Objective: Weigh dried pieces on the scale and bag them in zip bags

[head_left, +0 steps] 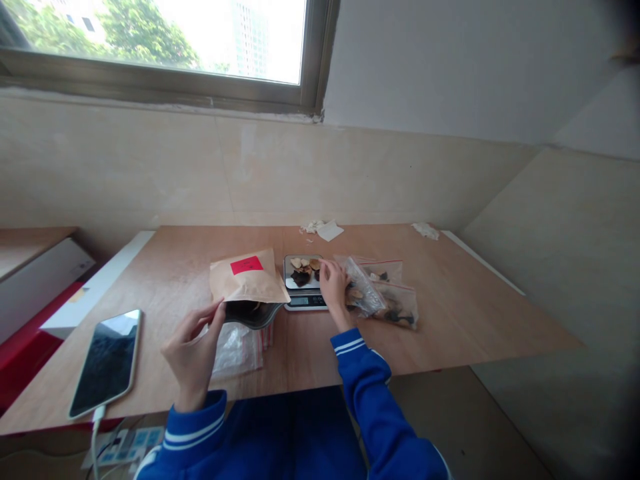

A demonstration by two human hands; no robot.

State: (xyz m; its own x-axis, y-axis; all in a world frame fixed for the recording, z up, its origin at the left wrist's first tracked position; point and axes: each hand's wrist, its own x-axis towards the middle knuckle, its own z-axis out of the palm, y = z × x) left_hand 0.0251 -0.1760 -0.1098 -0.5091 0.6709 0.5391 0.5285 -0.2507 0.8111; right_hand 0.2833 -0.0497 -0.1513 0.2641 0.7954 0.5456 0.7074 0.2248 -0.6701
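My left hand pinches the near edge of a brown paper pouch with a red label, and its mouth gapes towards me, dark inside. To its right is a small digital scale with dried slices and dark dried pieces lying on its plate. Over the plate's right edge, my right hand has its fingertips drawn together at the dried pieces. Whatever those fingers hold, if anything, is too small to make out. Clear zip bags of dried pieces lie just right of this hand.
Flat clear zip bags lie under the pouch, near the front edge. A phone on a white cable rests at the left of the wooden table. Crumpled white paper lies at the back, with another scrap farther right.
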